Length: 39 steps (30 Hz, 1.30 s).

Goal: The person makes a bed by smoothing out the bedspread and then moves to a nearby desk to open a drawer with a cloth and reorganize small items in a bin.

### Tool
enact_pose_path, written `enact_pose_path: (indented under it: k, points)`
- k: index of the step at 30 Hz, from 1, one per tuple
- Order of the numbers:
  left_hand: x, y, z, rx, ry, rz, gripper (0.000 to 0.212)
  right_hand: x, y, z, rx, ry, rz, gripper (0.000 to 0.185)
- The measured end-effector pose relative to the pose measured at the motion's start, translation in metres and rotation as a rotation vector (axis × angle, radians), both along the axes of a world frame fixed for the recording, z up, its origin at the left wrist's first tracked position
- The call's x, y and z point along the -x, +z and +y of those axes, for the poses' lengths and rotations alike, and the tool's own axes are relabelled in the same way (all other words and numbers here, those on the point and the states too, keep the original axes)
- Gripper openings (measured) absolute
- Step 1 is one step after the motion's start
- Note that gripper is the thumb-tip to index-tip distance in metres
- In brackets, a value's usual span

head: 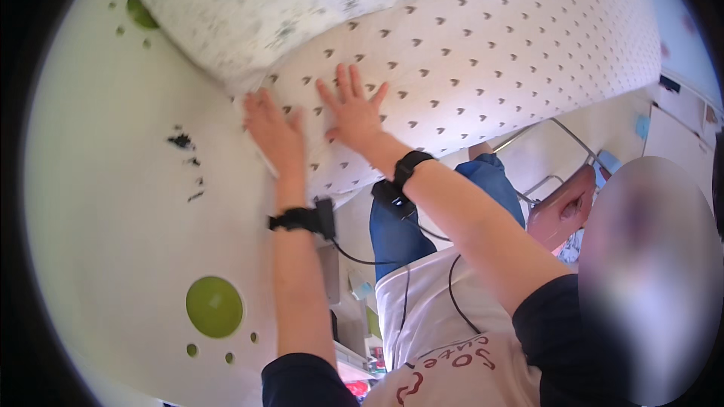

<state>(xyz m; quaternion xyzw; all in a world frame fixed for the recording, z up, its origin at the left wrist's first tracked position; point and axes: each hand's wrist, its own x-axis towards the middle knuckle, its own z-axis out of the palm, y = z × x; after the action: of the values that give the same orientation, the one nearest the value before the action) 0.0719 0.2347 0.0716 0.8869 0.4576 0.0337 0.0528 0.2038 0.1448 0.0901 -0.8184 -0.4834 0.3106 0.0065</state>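
A pale sheet (pixel 430 85) printed with small dark hearts covers a bed. My left hand (pixel 275 133) lies flat at its edge, beside the white panel (pixel 113 226) on the left. To the right of it, my right hand (pixel 357 116) rests palm down on the same sheet, fingers spread. Neither hand grips anything. Just beyond my fingertips lies a white cloth (pixel 283 5) with a faint grey print, perhaps a quilt or pillow, overlapping the sheet.
The panel carries a green disc (pixel 214 306) and dark marks (pixel 181 140). Black straps with small devices and cables (pixel 362 260) are on both my wrists. A pink folding chair (pixel 557 209) with metal legs stands at right, near a white cabinet (pixel 676 147). A blurred patch hides the lower right.
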Motion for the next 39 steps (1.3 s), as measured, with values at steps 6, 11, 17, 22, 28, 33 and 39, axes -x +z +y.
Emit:
enact_pose_path:
  k: [6, 11, 17, 22, 28, 33, 39]
  points:
    - [0.070, 0.005, -0.116, 0.188, 0.090, 0.058, 0.076, 0.004, 0.002, 0.004, 0.029, 0.048, -0.032, 0.107]
    - [0.080, 0.009, -0.189, 0.373, 0.422, -0.066, 0.082, -0.005, 0.004, 0.006, 0.065, 0.082, -0.057, 0.106]
    - [0.115, 0.010, -0.245, 0.668, 0.792, -0.154, 0.080, 0.013, -0.028, -0.005, -0.029, 0.183, 0.006, 0.108]
    - [0.106, -0.002, -0.286, 0.767, 0.907, -0.498, 0.045, -0.075, -0.061, -0.013, -0.158, 0.491, 0.038, 0.101]
    - [0.184, 0.081, -0.406, 0.630, 1.160, -0.632, 0.035, -0.092, -0.057, -0.140, -0.033, 0.585, 0.177, 0.090]
    - [0.269, 0.153, -0.485, 0.363, 1.334, -0.723, 0.025, 0.004, 0.011, -0.233, 0.412, 0.716, 0.367, 0.046]
    - [0.362, 0.173, -0.520, 0.067, 1.295, -0.731, 0.019, 0.157, 0.047, -0.245, 0.158, 0.620, 0.633, 0.032]
